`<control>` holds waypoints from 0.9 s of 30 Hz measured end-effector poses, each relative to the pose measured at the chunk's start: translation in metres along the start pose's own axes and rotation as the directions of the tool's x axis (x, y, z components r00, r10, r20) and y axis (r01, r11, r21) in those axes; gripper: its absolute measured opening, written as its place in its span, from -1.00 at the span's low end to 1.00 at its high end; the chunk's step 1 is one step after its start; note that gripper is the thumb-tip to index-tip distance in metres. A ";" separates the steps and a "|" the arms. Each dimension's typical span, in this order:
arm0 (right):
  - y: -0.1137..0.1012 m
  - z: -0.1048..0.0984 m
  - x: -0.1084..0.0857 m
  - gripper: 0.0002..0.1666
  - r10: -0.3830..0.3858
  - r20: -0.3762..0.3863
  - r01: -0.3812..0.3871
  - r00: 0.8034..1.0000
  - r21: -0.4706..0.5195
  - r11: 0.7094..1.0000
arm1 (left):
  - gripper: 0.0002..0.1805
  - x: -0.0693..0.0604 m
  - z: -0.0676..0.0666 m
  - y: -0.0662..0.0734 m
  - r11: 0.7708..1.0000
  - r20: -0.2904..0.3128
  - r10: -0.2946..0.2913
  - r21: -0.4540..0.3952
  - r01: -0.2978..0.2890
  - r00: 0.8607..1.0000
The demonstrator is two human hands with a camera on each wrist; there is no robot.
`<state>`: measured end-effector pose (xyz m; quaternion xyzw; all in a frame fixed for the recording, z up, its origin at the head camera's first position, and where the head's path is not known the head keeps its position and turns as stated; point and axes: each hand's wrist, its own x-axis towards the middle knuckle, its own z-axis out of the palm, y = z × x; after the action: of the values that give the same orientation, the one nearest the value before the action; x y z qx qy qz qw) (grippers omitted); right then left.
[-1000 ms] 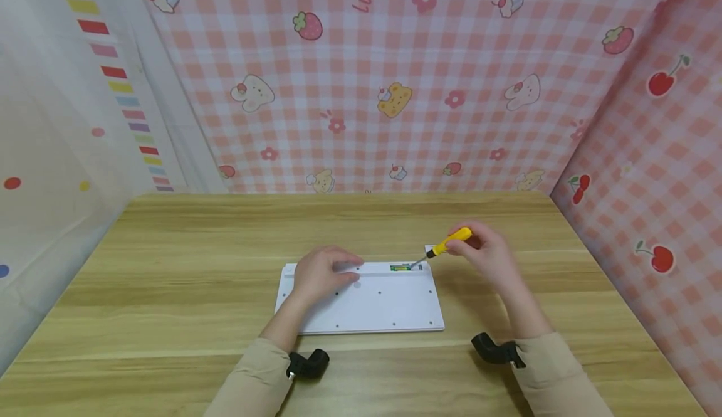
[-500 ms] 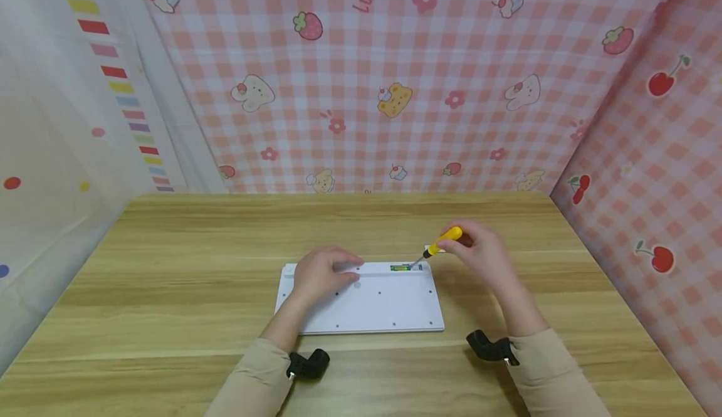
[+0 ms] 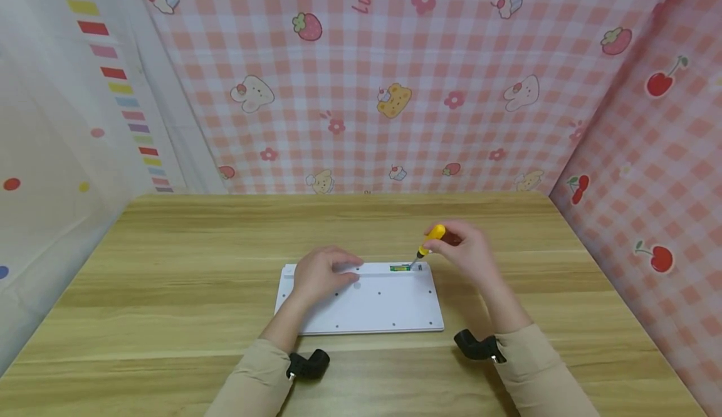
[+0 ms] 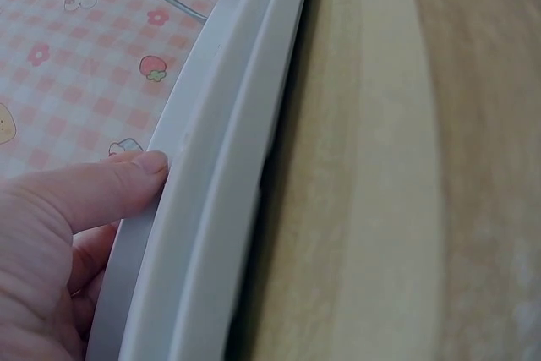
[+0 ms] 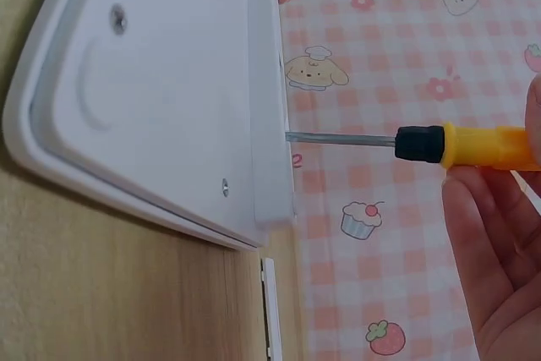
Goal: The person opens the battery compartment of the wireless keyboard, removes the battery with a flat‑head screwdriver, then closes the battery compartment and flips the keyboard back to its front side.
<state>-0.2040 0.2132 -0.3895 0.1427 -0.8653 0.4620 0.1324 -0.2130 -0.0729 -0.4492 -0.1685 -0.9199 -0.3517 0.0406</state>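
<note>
A white keyboard (image 3: 366, 307) lies underside up on the table, small screws dotting its back. In a slot near its far right edge sits a green and yellow battery (image 3: 400, 268). My left hand (image 3: 321, 273) holds the keyboard's far left part; in the left wrist view its thumb (image 4: 127, 183) lies on the raised ridge and the other fingers are partly hidden behind the edge. My right hand (image 3: 465, 251) grips a yellow-handled screwdriver (image 3: 435, 234). The shaft (image 5: 338, 138) reaches down to the slot by the battery's right end. In the right wrist view the ridge hides the tip.
A thin white strip-like piece (image 5: 271, 310) lies on the table behind the keyboard's right end. The wooden table (image 3: 169, 316) runs back to a pink checked cloth (image 3: 361, 141). Black wrist cameras (image 3: 309, 364) stick out from both sleeves.
My right hand has moved left and tipped the screwdriver more upright, its tip staying at the battery slot. My left hand and the keyboard have kept still.
</note>
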 end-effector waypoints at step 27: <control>-0.001 0.008 -0.001 -0.68 -0.130 -0.079 0.135 0.988 0.057 0.989 | -0.74 0.000 0.001 0.000 1.000 -0.005 0.004 0.020 -0.003 1.000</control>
<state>-0.2037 0.2064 -0.3936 0.1864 -0.8335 0.4839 0.1907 -0.2132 -0.0719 -0.4498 -0.1687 -0.9230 -0.3428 0.0453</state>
